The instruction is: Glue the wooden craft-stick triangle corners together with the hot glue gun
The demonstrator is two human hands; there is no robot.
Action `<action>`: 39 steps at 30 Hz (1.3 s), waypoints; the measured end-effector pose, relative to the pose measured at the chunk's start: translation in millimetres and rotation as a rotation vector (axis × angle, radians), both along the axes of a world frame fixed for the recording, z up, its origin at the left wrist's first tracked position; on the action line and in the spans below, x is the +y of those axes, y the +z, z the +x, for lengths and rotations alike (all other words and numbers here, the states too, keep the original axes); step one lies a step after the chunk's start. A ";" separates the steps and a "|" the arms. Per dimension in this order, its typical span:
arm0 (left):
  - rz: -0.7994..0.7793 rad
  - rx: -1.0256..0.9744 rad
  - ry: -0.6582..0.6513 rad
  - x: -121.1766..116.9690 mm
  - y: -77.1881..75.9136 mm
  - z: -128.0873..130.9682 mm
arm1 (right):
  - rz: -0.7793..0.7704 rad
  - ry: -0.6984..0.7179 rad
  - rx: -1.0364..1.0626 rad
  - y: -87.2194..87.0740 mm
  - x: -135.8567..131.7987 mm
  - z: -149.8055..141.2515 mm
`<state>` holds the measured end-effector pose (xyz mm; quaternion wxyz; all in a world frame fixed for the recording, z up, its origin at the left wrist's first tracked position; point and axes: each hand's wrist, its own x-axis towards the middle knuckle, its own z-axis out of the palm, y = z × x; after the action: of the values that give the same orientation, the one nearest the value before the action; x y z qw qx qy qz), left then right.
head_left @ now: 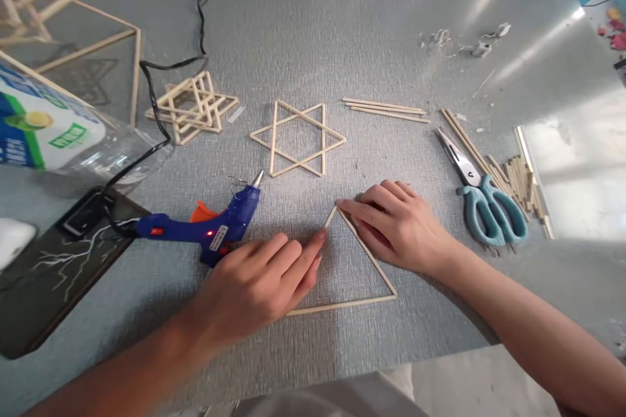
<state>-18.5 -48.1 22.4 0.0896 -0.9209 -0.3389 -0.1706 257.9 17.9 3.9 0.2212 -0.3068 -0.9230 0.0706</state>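
Note:
A triangle of thin wooden sticks (369, 259) lies flat on the table near its front edge. My left hand (267, 277) pinches the left stick just below the top corner and covers most of that side. At the top corner, my right hand (403, 225) presses with its index fingertip, its thumb against the right stick and the other fingers curled. Just beyond my left hand rests a blue glue gun (225, 221), its red light lit and its nozzle pointing away. Behind the triangle lies a flat six-pointed stick star (298, 138).
Light-blue-handled scissors (489, 205) lie at right by cut sticks (521, 182). Several loose sticks (386, 109) lie beyond my right hand. At left are a layered stick star (193, 107), a plastic bottle (73, 124), a dark board (49, 293) and a black cable (201, 6).

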 end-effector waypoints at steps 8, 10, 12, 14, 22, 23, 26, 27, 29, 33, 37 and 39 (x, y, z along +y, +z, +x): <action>0.033 0.010 0.006 1.5 3.2 2.5 | 0.001 0.003 -0.013 1.0 0.8 0.2; 0.033 0.016 0.010 1.5 4.2 2.3 | 0.007 0.007 -0.015 1.0 1.0 0.6; 0.033 0.016 0.010 1.2 4.0 1.0 | 0.019 0.007 -0.012 0.0 1.0 1.3; 0.013 0.002 0.006 0.6 1.9 -0.3 | 0.021 -0.004 -0.012 -2.6 1.0 2.1; -0.381 -0.167 0.116 1.1 6.9 -3.9 | -0.063 0.007 0.020 -13.8 3.4 4.6; -0.420 -0.205 0.105 1.2 12.5 -8.4 | -0.055 0.012 0.018 -14.0 4.2 4.6; -0.561 -0.218 0.004 0.9 29.9 -29.1 | -0.035 0.021 0.013 -13.7 6.8 4.6; -0.607 -0.194 -0.035 0.8 34.2 -36.4 | -0.029 0.024 0.012 -13.6 7.6 4.5; -0.696 -0.142 -0.070 1.5 38.4 -47.5 | -0.018 0.026 0.009 -13.6 8.7 4.4; -0.857 -0.126 -0.046 6.6 34.1 -51.7 | -0.034 0.001 0.022 -13.9 8.8 3.5; -0.913 -0.208 -0.017 12.1 28.1 -46.5 | -0.054 -0.020 0.038 -14.3 7.6 1.6; -0.883 -0.220 -0.018 13.0 27.3 -45.5 | -0.045 -0.027 0.045 -14.5 7.5 0.8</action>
<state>-64.0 -35.1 49.6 -0.3497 -0.8501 -0.3787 -0.1073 258.7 25.4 -10.6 0.2360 -0.3227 -0.9116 0.0954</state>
